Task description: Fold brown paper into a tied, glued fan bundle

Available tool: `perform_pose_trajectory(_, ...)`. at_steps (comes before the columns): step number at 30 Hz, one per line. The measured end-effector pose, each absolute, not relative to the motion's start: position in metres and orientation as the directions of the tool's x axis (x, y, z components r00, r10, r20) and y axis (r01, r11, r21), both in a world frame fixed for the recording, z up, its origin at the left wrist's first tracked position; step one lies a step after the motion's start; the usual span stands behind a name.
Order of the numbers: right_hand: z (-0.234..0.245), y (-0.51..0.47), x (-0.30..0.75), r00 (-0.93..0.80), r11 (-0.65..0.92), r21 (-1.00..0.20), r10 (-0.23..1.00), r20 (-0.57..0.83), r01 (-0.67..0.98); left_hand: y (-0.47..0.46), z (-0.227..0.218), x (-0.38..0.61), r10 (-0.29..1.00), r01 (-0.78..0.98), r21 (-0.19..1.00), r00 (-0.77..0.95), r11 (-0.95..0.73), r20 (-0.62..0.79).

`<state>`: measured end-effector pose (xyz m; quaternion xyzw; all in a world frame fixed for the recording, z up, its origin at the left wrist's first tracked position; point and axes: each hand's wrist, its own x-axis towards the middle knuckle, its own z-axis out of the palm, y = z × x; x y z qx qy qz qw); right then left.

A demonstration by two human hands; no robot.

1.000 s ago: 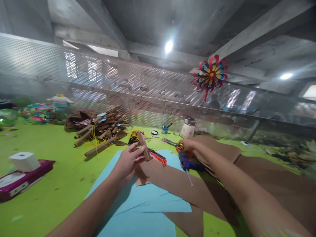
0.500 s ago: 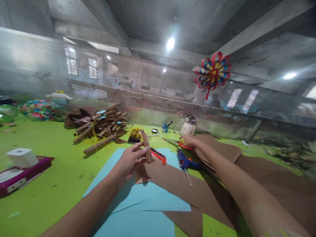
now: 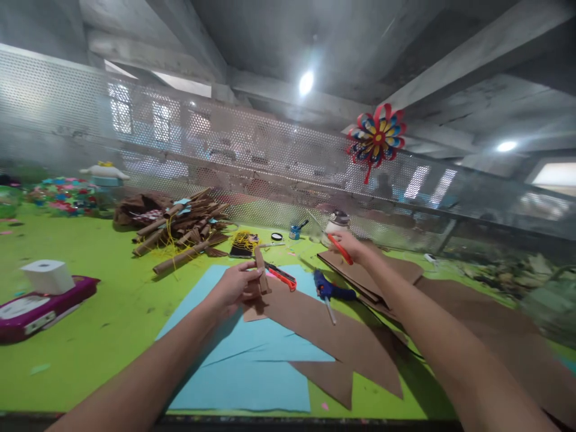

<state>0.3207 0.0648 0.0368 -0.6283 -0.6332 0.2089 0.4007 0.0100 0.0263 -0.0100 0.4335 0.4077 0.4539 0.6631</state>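
Observation:
My left hand [image 3: 237,285] pinches a small folded piece of brown cardboard [image 3: 261,270], held upright over the blue paper [image 3: 216,354]. My right hand [image 3: 350,245] grips orange-handled scissors [image 3: 340,249], lifted above the table with the blades pointing up and away to the left. Between the hands lies an orange utility knife [image 3: 282,277] on the paper. Below my right hand rests a blue glue gun [image 3: 332,289] with a glue stick jutting from it. Under these, a long strip of brown paper [image 3: 324,324] crosses the blue sheet.
Rolled brown paper tubes with yellow string [image 3: 184,240] are heaped at the back left. A phone [image 3: 242,247], a small blue pot [image 3: 296,231] and a white jar [image 3: 335,225] stand near the mesh screen. A purple box [image 3: 49,309] lies left; brown sheets [image 3: 477,318] cover the right.
My right hand has picked the scissors up off the table, and their blades now point upward. My left hand still holds the cardboard piece. The view has shifted slightly.

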Motion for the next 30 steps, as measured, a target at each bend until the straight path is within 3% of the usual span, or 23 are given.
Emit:
perform_pose_trajectory(6, 0.031, 0.016, 0.287, 0.116, 0.189, -0.871, 0.956, 0.268, 0.453, 0.026, -0.016, 0.018, 0.952, -0.303, 0.938, 0.296, 0.168, -0.075)
perform_pose_trajectory(12, 0.008, -0.033, 0.239, -0.037, 0.220, -0.923, 0.975, 0.220, 0.316, 0.026, -0.016, 0.017, 0.967, -0.415, 0.902, 0.256, 0.123, -0.014)
perform_pose_trajectory(20, -0.009, -0.054, 0.207, -0.063, 0.269, -0.696, 0.950, 0.307, 0.665, 0.024, -0.003, 0.007, 0.976, -0.562, 0.823, 0.212, 0.077, 0.053)
perform_pose_trajectory(24, -0.015, -0.060, 0.206, -0.050, 0.285, -0.596, 0.924, 0.379, 0.750, 0.021, 0.004, 0.004, 0.956, -0.653, 0.757, 0.242, 0.036, 0.163)
perform_pose_trajectory(30, -0.014, -0.069, 0.203, -0.071, 0.330, -0.541, 0.894, 0.442, 0.773, 0.018, 0.006, 0.004, 0.930, -0.652, 0.758, 0.284, 0.011, 0.231)
